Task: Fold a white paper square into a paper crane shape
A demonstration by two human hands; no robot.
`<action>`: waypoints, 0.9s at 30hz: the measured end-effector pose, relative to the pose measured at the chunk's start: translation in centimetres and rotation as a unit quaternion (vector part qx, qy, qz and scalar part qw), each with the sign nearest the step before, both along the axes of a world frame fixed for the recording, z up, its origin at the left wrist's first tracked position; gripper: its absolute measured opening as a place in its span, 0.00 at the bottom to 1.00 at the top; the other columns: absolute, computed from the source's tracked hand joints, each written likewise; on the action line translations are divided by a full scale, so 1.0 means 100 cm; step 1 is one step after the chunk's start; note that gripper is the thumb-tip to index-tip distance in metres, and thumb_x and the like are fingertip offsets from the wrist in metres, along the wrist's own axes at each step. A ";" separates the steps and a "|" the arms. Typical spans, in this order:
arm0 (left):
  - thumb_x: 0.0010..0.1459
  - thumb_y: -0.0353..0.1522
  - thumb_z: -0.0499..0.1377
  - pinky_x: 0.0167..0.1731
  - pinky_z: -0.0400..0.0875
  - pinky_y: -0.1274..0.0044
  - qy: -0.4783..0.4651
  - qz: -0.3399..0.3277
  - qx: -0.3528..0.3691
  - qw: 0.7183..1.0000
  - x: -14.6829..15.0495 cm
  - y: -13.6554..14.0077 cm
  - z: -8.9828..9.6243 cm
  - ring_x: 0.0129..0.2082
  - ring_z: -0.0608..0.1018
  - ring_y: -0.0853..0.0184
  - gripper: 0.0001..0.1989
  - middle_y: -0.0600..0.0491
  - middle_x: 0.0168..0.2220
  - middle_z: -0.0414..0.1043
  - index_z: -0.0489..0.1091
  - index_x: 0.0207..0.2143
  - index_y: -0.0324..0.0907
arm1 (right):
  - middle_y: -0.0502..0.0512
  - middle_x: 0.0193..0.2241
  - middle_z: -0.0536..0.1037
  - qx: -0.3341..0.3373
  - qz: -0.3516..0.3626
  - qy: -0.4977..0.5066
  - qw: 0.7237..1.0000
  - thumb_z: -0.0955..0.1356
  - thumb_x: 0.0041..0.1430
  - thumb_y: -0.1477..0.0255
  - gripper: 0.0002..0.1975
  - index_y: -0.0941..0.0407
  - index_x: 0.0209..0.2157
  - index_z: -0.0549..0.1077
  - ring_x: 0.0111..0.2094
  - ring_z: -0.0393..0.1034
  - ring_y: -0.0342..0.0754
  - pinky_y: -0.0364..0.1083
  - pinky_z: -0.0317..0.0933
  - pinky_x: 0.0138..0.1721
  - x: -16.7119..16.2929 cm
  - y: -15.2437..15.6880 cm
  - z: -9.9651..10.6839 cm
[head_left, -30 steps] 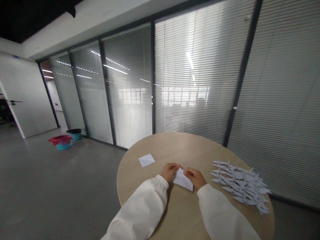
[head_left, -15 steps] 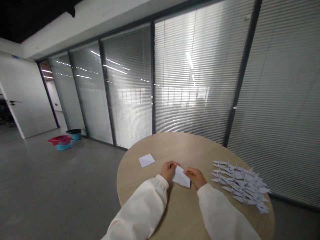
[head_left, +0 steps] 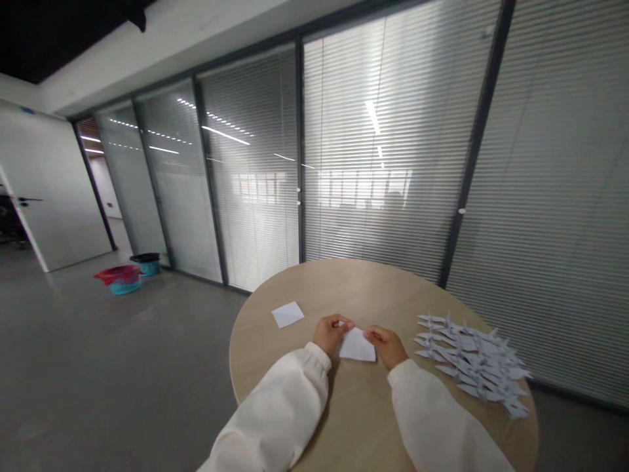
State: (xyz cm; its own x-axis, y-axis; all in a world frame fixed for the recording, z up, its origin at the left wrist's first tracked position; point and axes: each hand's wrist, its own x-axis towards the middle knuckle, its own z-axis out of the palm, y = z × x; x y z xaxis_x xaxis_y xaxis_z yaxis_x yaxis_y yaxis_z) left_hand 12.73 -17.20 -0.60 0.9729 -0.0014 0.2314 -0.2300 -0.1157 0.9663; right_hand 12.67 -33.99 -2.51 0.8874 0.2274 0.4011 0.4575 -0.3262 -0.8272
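Note:
Between my two hands is a small white sheet of paper (head_left: 358,346), its lower edge towards me. My left hand (head_left: 332,333) pinches the upper left corner with thumb and fingers. On the other side, my right hand (head_left: 386,345) grips the upper right edge between thumb and forefinger. The paper is held just over the round wooden table (head_left: 354,282); whether it touches the top I cannot tell. Off to the left lies a square of white paper (head_left: 288,314). Many folded paper cranes (head_left: 474,360) crowd together at the right.
Behind the table runs a glass partition with blinds (head_left: 373,144). On the grey floor at left stand a bin with a red liner (head_left: 122,280) and a bin with a black liner (head_left: 146,263). A white door (head_left: 54,190) stands open farther left.
The held paper has turned so that its lower edge now lies nearly level. My right hand has shifted very slightly to the right; the left has barely moved.

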 end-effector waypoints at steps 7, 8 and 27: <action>0.35 0.44 0.63 0.16 0.53 0.82 -0.002 0.001 -0.046 0.999 -0.003 0.001 0.006 0.16 0.62 0.76 0.22 0.53 0.17 0.66 0.74 0.25 0.32 | 0.53 0.24 0.74 0.085 -0.009 0.036 0.996 0.63 0.46 0.53 0.21 0.59 0.26 0.71 0.28 0.67 0.48 0.43 0.59 0.29 0.001 -0.001 0.000; 0.36 0.45 0.62 0.17 0.54 0.82 0.008 -0.009 -0.050 0.999 -0.004 0.001 0.007 0.16 0.63 0.76 0.23 0.52 0.17 0.67 0.74 0.26 0.32 | 0.54 0.25 0.74 0.093 -0.018 0.035 0.995 0.63 0.46 0.53 0.22 0.59 0.27 0.71 0.28 0.67 0.48 0.44 0.59 0.30 0.002 -0.003 -0.001; 0.31 0.46 0.64 0.25 0.64 0.78 0.117 -0.151 -0.028 0.981 0.001 0.001 -0.006 0.23 0.70 0.70 0.29 0.48 0.24 0.71 0.72 0.31 0.31 | 0.51 0.25 0.72 -0.028 -0.095 -0.050 0.994 0.56 0.55 0.57 0.19 0.56 0.29 0.68 0.27 0.64 0.45 0.41 0.58 0.29 -0.002 -0.005 0.001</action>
